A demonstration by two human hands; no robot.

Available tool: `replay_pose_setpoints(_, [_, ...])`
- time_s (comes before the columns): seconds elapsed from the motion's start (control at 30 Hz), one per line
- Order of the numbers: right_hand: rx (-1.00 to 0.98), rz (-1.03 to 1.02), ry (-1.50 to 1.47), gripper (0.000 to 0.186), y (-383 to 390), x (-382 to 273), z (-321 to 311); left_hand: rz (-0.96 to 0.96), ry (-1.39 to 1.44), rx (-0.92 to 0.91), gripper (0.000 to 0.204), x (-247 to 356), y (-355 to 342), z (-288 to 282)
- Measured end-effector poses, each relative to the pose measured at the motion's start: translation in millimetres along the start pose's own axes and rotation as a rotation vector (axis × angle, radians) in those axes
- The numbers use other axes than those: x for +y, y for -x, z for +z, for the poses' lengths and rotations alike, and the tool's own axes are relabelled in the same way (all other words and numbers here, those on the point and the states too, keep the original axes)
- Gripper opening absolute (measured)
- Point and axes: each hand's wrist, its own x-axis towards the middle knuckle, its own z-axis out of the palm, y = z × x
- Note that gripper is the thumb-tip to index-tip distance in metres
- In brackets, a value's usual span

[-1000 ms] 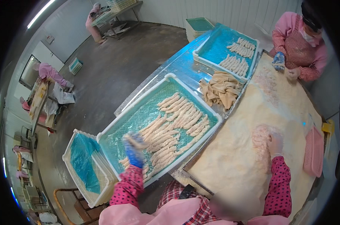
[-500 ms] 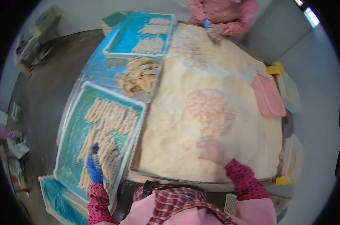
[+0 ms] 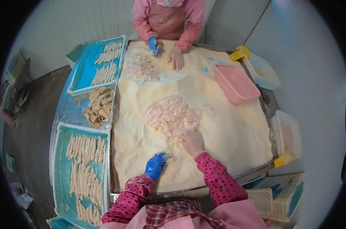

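Observation:
A heap of pale pink raw meat pieces (image 3: 173, 114) lies in the middle of a wide bed of cream-coloured crumbs (image 3: 226, 141). My right hand (image 3: 192, 143), in a thin clear glove, reaches to the heap's near edge. Its fingertips blend in with the meat, so whether they grip a piece is unclear. Left of it and closer to me, my left hand (image 3: 155, 166) in a blue glove rests low on the crumbs, fingers loosely bent and apart. No piece shows in it. Crumbs cling to the blue fingertips.
At the left, a near tray (image 3: 55, 171) and a far tray (image 3: 77, 91) bear rows of coated strips. A crumpled tan cloth (image 3: 99, 105) lies between them. Opposite, a co-worker (image 3: 167, 23) works by another meat pile (image 3: 140, 68). A pink basket (image 3: 237, 84) stands at the right.
My left hand has left the near tray and come right onto the crumbs. My right hand has moved up to the meat heap. The view has swung right, bringing the co-worker more fully into sight.

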Motion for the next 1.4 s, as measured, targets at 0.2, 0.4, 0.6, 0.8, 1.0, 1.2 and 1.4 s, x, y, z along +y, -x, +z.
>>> replay_pose_setpoints(0.2, [0.006,0.307,-0.500,0.021,-7,14,-12,-0.368,0.623,0.435,0.026,-47,28,1])
replay_pose_setpoints(0.4, [-0.271,-0.085,-0.450,0.019,41,-32,-60,-0.090,-0.191,0.464,0.036,-23,16,-42])
replay_pose_setpoints(0.6, [-0.121,0.480,-0.673,0.038,116,-2,-29,-0.105,-0.024,0.163,0.033,21,3,-2])
replay_pose_setpoints(0.8, [0.101,0.538,-0.481,0.027,49,5,-24,0.251,-0.105,-0.168,0.038,58,-11,74])
replay_pose_setpoints(1.0, [0.098,0.676,-0.617,0.024,27,5,3,0.064,-0.060,-0.131,0.031,35,23,34])
replay_pose_setpoints(1.2, [-0.523,0.185,-0.289,0.034,61,5,-56,-0.176,-0.236,-0.299,0.044,21,53,-54])
replay_pose_setpoints(1.4, [-0.135,-0.069,-0.111,0.053,83,-32,-32,-0.011,-0.287,-0.192,0.050,22,30,-6])
